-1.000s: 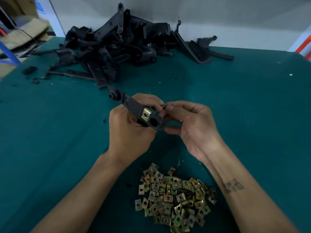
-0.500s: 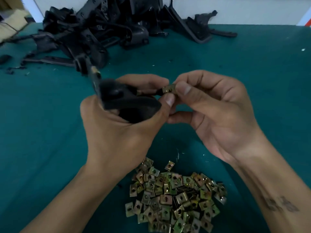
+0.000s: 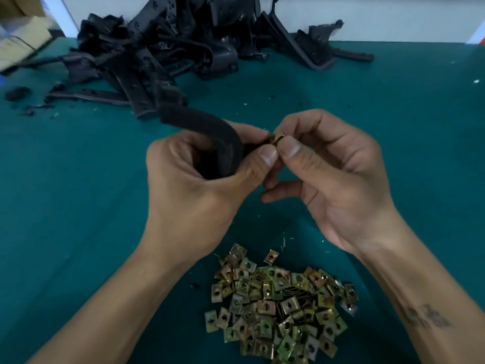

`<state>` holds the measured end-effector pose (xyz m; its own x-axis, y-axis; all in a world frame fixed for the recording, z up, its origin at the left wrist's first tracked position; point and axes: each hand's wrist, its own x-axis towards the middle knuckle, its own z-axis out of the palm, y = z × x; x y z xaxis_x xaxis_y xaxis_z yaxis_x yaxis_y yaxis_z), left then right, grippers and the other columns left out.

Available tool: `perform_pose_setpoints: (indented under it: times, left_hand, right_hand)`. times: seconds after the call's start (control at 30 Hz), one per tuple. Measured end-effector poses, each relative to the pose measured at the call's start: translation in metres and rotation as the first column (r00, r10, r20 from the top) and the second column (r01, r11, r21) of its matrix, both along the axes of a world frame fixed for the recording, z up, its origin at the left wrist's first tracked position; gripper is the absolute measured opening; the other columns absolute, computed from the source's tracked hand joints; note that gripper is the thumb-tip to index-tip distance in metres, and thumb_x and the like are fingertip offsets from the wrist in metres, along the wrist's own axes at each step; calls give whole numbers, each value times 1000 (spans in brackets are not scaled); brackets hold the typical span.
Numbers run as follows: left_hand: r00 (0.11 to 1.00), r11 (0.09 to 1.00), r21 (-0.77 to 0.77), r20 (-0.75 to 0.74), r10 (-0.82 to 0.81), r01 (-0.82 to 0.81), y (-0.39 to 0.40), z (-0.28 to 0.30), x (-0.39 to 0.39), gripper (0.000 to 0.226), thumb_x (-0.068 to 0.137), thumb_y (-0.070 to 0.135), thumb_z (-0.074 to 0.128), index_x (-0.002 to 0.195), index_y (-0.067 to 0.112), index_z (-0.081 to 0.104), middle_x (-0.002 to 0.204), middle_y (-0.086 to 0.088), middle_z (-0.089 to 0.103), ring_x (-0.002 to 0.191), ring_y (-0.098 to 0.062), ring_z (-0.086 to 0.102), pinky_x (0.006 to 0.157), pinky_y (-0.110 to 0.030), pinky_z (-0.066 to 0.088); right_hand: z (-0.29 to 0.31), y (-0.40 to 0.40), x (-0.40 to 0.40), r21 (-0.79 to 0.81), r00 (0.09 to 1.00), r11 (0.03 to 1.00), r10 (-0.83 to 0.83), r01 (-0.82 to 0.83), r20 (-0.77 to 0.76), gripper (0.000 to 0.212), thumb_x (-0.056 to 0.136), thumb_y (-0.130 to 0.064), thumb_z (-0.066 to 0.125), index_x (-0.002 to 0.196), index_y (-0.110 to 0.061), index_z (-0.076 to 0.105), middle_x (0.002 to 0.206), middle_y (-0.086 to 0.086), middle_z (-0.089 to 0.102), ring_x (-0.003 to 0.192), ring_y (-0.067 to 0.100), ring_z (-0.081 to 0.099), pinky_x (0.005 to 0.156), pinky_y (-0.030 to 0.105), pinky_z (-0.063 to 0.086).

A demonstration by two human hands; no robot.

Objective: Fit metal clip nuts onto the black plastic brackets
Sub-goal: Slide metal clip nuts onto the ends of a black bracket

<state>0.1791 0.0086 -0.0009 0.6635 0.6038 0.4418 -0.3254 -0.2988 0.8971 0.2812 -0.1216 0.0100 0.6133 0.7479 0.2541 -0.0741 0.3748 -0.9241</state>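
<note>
Gripping a black plastic bracket (image 3: 210,135), the left hand (image 3: 194,185) has its fingers curled round the curved middle of the part, thumb stretched along its near edge toward the tip. The bracket rises out of the fist and bends away toward the heap of black brackets (image 3: 168,53), its far end blurred against that heap. At the bracket's tip, just beside the left thumbnail, sits a single brass-coloured clip nut (image 3: 276,138), pinched by the right hand (image 3: 336,179) between thumb and forefinger; the other right fingers are curled loosely beneath it. Whether the nut is fully seated on the bracket cannot be told, since the fingertips cover most of it.

Taking the pile of clip nuts (image 3: 280,306) as the landmark: both hands hover above and beyond it, over the green tabletop (image 3: 393,122), with the forearms passing on either side of it. The heap of brackets lies far beyond the pile, against the back edge of the tabletop and a white wall (image 3: 380,17). One stray nut (image 3: 271,256) lies just off the pile's far edge. Small black crumbs and pale flecks dot the tabletop between pile and heap
</note>
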Motion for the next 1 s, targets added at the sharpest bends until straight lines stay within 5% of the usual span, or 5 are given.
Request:
perform_pose_setpoints:
  times: [0.2, 0.47, 0.63, 0.73, 1.0]
  left_hand:
    - [980, 975, -110, 76, -186, 194, -4, 7, 2, 11, 87, -4, 71, 87, 8, 71, 73, -2, 73, 60, -10, 66, 56, -18, 51]
    - [958, 941, -182, 48, -283, 287, 2, 9, 0, 13, 90, -5, 65, 85, 7, 69, 76, -4, 74, 54, -18, 66, 51, -14, 46]
    - [969, 956, -164, 22, -245, 245, 4, 12, -1, 15, 93, -3, 61, 83, 7, 67, 77, -10, 75, 52, -16, 63, 49, -14, 44]
    - [979, 995, -10, -180, -100, 100, 12, 14, -3, 14, 91, 16, 69, 80, 8, 68, 68, -9, 70, 49, -26, 52, 45, -28, 40]
    - [725, 745, 662, -555, 407, 88, 23, 8, -5, 79, 65, 102, 28, 67, 25, 47, 54, 9, 48, 50, -15, 48, 46, -32, 35]
  right_hand:
    - [-5, 1, -3, -54, 974, 986, -144, 156, 172, 4, 97, -8, 64, 93, -9, 66, 80, 8, 68, 68, 24, 72, 61, 37, 62]
    - [-4, 0, -5, 81, 551, 885, -355, 459, 755, 2, 96, -6, 67, 95, -5, 66, 88, 3, 65, 84, 17, 69, 66, 21, 57]
    - [-1, 0, 2, 49, 770, 906, -384, 420, 509, 5, 93, 2, 70, 91, -3, 68, 82, 9, 73, 77, 19, 74, 69, 33, 61]
    - [8, -7, 15, 74, 944, 948, -317, 311, 95, 9, 91, 6, 65, 90, -2, 66, 80, 11, 72, 76, 27, 72, 73, 39, 60]
    - [4, -10, 23, 85, 951, 989, -89, 119, -296, 15, 85, 3, 59, 98, 2, 67, 81, 12, 67, 78, 21, 66, 70, 30, 58]
